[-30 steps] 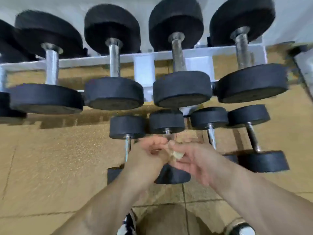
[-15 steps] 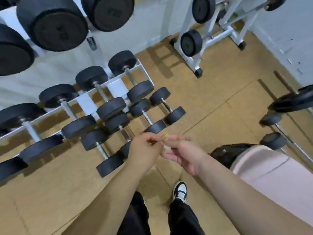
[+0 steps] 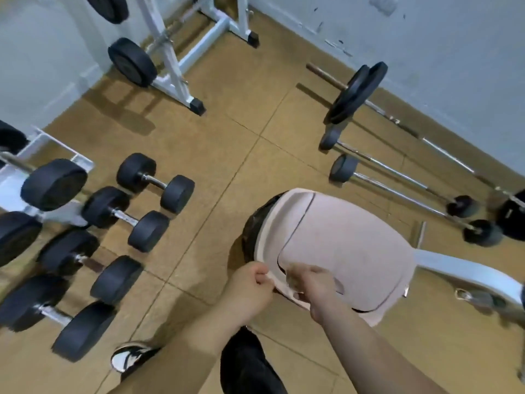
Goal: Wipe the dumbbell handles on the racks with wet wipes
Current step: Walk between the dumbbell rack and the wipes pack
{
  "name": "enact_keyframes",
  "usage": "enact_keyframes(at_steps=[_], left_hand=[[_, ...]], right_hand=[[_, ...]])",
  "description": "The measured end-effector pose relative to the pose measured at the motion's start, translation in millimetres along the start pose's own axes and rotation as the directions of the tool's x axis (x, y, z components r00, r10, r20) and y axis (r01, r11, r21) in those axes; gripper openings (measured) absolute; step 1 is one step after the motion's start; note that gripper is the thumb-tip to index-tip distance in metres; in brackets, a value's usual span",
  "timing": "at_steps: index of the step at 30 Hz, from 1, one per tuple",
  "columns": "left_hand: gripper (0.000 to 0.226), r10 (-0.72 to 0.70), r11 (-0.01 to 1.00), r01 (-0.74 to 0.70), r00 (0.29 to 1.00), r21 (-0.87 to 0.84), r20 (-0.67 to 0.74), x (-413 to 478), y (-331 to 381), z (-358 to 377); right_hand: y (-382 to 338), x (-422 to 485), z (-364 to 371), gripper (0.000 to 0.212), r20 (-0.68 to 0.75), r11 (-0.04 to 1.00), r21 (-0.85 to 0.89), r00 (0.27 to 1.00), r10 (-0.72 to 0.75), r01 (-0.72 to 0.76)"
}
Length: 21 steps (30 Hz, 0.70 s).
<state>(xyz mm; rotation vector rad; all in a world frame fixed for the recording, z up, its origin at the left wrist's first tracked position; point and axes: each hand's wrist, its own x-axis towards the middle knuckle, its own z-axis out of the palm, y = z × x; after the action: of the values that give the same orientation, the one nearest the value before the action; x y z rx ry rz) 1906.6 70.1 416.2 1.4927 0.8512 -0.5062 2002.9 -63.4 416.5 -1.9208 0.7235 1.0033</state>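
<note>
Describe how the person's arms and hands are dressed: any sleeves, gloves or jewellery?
Neither arm shows a sleeve; both are bare up to the frame edge. The left hand and right hand wear no gloves, and no watch, ring or bracelet shows.

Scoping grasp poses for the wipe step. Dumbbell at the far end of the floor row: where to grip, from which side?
Take the dumbbell by its bare metal handle, coming from above with fingers across the bar. It lies flat on the floor, and the two black heads seem to hold the handle clear of the ground, so fingers can likely wrap under. The heads look too wide for one hand.
</note>
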Motion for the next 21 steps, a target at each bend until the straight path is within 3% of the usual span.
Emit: enact_keyframes(at_steps=[2, 7, 11, 16, 21], left_hand=[[0.018, 0.018, 0.992, -0.026, 0.998, 0.125, 0.06, 22.7, 9.4, 45.5], [0.017, -0.028, 0.958, -0.01, 0.991, 0.285, 0.129, 65.8, 21.0, 104.6], [0.02, -0.04, 0.942, -0.002, 0.992, 0.336, 0.118, 81.3, 19.9, 122.2], [0.034, -0.061, 0.938, 0.032, 0.995, 0.345, 0.074, 79.1, 10.9, 122.9], [0.044, -0.061, 0.958, 0.035, 0.995, 0.286, 0.081, 70.9, 4.3, 116.1]], right_hand=[[8.6, 30.9, -45.8, 0.008, -0.091, 0.993, -0.117, 0.996, -0.015, 0.005], [30.9, 91.3, -99.2, 0.019, -0.092, 0.926, -0.372, 0.99, -0.109, 0.067], [55.6, 129.4, -115.3, 0.031, -0.069, 0.901, -0.426, 0.99, -0.125, 0.084], [73.8, 161.1, -108.6, 0.028, 0.148, 0.84, -0.529, 0.988, -0.048, 0.12], [72.8, 181.9, -95.4, 0.047, 0.188, 0.658, -0.744, 0.981, 0.038, 0.117]])
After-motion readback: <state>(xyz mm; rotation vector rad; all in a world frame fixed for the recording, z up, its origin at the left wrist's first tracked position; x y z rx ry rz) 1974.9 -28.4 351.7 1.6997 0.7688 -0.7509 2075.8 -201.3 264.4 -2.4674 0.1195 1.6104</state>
